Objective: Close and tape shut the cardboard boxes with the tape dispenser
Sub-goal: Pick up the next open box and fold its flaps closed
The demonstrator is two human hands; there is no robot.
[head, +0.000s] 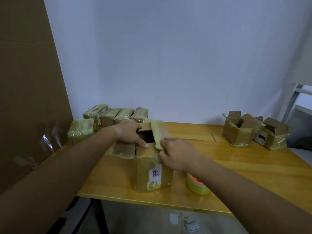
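Note:
A cardboard box point(148, 171) with old yellowish tape stands near the table's front edge, its top partly open with a dark gap showing. My left hand point(130, 133) lies flat on the box's left flaps and presses them down. My right hand point(177, 153) pinches the right flap point(157, 132), which is covered in yellowish tape and stands tilted up. A roll of yellowish tape with an orange core point(197, 184) rests on the table just right of the box, partly hidden under my right forearm.
Several taped boxes point(108, 116) are lined up at the back left of the wooden table point(236, 168). Two open boxes point(253, 130) sit at the back right. A big cardboard sheet point(28, 81) leans on the left. Paper scraps point(184, 221) lie on the floor.

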